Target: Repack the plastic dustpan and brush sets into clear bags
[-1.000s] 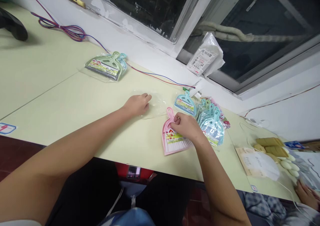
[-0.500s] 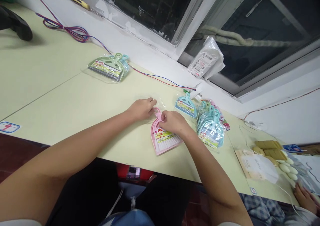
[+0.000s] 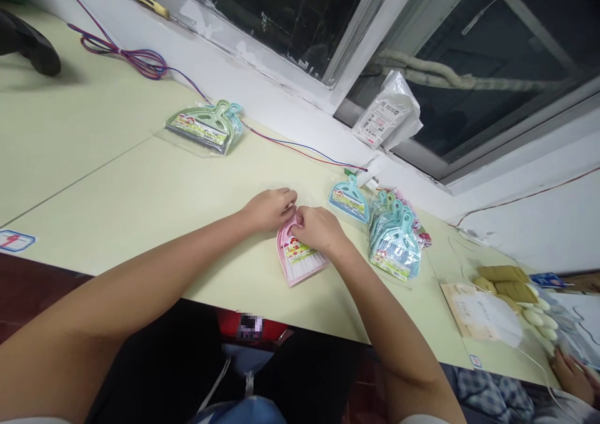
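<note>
A pink dustpan and brush set (image 3: 302,267) with white bristles and a mushroom-printed label lies tilted just in front of me. My right hand (image 3: 319,229) pinches it near the base of its handle. Close against the handle end, my left hand (image 3: 272,209) is closed with bent fingers on a thin clear plastic bag, now mostly hidden behind both hands. The handle tip is also covered by my fingers. Right of my hands lies a single blue bagged dustpan set (image 3: 349,199), beside a row of bagged dustpan sets (image 3: 397,249).
Green and blue bagged dustpan sets (image 3: 206,127) lie at the back left. A cable coil (image 3: 145,64) and a screwdriver (image 3: 150,2) are near the wall. A white package (image 3: 387,114) rests on the sill. At right are a paper packet (image 3: 478,311) and another person's hand (image 3: 572,374).
My right hand has brought the pink dustpan set leftward to my left hand. The handle has gone in between my hands, and my left hand has shifted slightly right.
</note>
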A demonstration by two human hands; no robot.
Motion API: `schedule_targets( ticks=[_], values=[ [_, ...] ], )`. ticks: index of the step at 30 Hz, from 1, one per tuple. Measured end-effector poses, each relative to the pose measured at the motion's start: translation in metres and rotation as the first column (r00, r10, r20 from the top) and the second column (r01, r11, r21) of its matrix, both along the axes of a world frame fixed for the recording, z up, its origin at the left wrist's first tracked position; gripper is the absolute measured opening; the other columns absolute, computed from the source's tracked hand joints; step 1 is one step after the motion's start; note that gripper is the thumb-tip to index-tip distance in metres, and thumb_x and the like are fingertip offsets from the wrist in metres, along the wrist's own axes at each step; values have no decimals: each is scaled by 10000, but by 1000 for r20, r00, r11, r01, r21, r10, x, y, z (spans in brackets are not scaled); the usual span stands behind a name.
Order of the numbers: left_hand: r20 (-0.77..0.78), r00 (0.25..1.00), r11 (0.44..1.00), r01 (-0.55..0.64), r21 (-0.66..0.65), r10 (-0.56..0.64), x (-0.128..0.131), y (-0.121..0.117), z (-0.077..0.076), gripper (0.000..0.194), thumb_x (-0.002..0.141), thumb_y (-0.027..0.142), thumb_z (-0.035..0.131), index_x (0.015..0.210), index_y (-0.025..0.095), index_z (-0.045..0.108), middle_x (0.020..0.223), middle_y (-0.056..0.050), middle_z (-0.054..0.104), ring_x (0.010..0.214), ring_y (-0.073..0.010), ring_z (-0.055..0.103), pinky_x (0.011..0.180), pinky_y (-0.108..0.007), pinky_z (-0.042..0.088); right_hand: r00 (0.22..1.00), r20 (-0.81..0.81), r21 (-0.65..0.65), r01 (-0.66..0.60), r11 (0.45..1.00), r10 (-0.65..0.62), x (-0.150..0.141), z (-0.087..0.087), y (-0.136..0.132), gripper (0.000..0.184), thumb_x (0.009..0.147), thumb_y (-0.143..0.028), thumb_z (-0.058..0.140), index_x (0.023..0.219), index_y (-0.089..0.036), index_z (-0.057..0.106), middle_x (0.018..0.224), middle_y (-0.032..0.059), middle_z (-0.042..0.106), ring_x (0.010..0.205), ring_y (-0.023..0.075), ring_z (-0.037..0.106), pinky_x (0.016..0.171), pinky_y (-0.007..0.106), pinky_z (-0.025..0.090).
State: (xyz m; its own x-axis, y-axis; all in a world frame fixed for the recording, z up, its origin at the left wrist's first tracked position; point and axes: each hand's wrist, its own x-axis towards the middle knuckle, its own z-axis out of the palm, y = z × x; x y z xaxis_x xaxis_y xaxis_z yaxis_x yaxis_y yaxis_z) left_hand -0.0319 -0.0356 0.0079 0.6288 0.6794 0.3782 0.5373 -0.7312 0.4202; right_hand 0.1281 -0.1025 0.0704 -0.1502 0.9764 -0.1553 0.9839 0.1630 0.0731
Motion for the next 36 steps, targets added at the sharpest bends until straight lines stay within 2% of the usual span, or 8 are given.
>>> schedule_targets(
  ticks=[5,11,17,22,25,30,32,36],
  values=[
    [6,1000,1000,30,0,-30,-2,3,-3,155,942,253,464,973,199,606,949,-70,672,778,-208,628,661,-331,429,1000,-5,12,-3,1000,3,-3,-7,-1,171,913,-315,566,999,-213,673,973,95,755,895,258,673,647,324,359],
    [-34,995,995,97,-33,-98,-8,6,-1,187,893,259,522,1060,206,587,1063,-83,670,885,-226,658,730,-337,467,998,-58,15,-2,1000,3,7,-8,0,179,944,-324,540,990,-205,666,991,94,756,904,245,665,647,317,356],
    [-130,973,974,169,-152,-189,-21,7,8,586,795,298,641,1358,219,499,1263,-133,597,1112,-290,627,828,-348,494,996,-87,16,2,1000,-1,14,-8,1,149,936,-312,538,921,-213,649,954,73,758,864,221,661,614,310,322],
    [-114,981,985,149,-84,-158,-25,11,11,489,883,278,539,1364,190,510,1275,-139,597,1164,-288,603,916,-364,482,996,-91,18,-4,1000,6,17,-5,0,126,896,-337,597,861,-222,634,901,60,752,818,216,649,609,307,307],
    [-145,973,984,172,-46,-177,-25,14,10,498,865,239,545,1361,188,540,1244,-126,622,1134,-281,616,904,-358,481,997,-81,8,0,1000,1,18,-3,-1,116,888,-332,606,863,-224,640,909,59,754,825,217,648,616,307,312],
    [-101,977,982,190,-4,-190,-25,18,13,358,906,163,454,1184,197,676,1142,-109,675,1096,-255,627,933,-349,464,996,-89,-41,19,999,-22,19,2,-5,97,881,-313,607,864,-226,648,911,50,749,824,207,644,617,304,324],
    [-77,981,983,178,-33,-180,-26,19,15,333,912,170,448,1129,200,699,1106,-98,693,1038,-237,647,894,-332,471,994,-102,-62,24,998,-30,19,6,-8,86,871,-307,612,845,-228,635,892,39,741,804,197,634,613,300,323],
    [-119,962,962,229,-147,-247,-29,20,14,349,883,257,536,1190,215,696,1135,-79,716,990,-228,668,835,-312,486,992,-121,-93,31,995,-42,22,12,-13,85,854,-301,617,806,-231,605,847,22,720,772,182,611,608,294,318]
  ],
)
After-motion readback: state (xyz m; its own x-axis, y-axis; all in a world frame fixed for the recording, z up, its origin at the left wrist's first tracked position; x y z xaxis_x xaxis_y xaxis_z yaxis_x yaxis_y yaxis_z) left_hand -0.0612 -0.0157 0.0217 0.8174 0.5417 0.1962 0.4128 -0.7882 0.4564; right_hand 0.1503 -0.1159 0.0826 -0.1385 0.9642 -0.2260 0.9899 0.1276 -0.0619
